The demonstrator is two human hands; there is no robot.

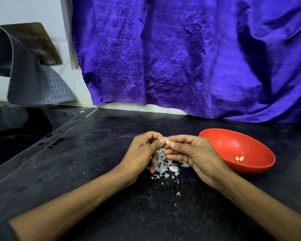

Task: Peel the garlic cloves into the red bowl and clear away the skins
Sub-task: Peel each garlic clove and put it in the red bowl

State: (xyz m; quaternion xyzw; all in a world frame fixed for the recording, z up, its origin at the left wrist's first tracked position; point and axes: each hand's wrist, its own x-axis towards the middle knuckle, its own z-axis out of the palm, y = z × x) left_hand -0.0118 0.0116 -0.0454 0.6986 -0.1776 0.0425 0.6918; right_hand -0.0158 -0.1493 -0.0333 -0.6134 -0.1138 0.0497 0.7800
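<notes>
Both hands meet above the black counter (111,171). A pale garlic clove (167,141) is pinched between the fingertips of my left hand (141,152) and my right hand (191,153). Under the hands lies a pile of white garlic skins (162,166), with one unpeeled clove (173,168) among them. The red bowl (233,141) sits just right of my right hand and holds two peeled cloves (239,158).
A dark sink (16,136) is set into the counter at the left, with a grey ridged mat (40,87) hanging over it. A purple cloth (181,58) covers the back wall. Loose skin flakes (178,193) lie nearer me.
</notes>
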